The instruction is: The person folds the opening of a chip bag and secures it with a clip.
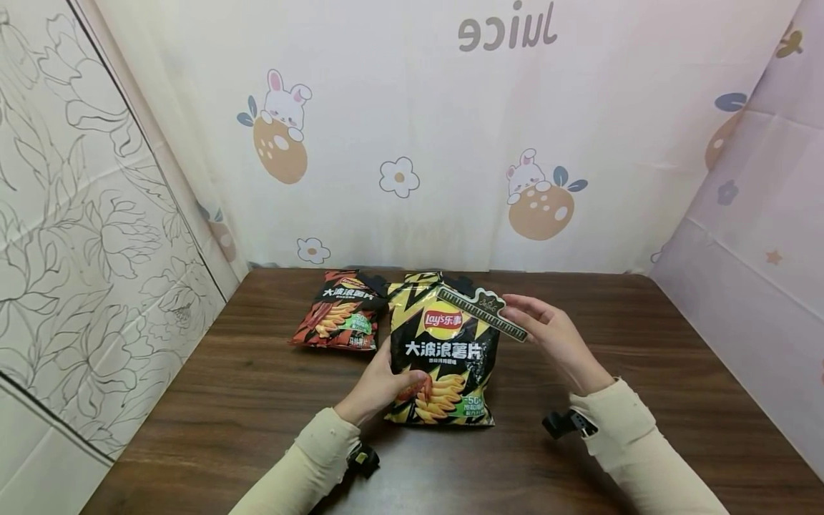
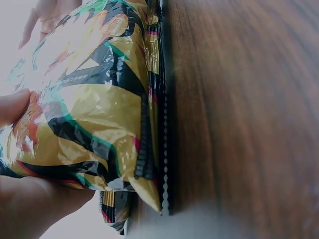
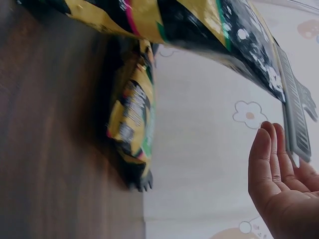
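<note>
A yellow-and-black bag of potato chips stands tilted near the middle of the table. My left hand grips its lower left side, thumb across the front. In the left wrist view, that thumb presses the crinkled, glossy wrapper. Across the bag's top edge runs a bag clip printed like piano keys, slanting down to the right with its end jutting past the bag. My right hand pinches near this end, its fingers mostly straight. The fingers behind the bag are partly hidden.
A red-and-black chip bag lies on the wooden table at the back left. Another yellow-and-black bag is behind the held one. A patterned curtain hangs along the table's back edge. Each wrist wears a dark strap.
</note>
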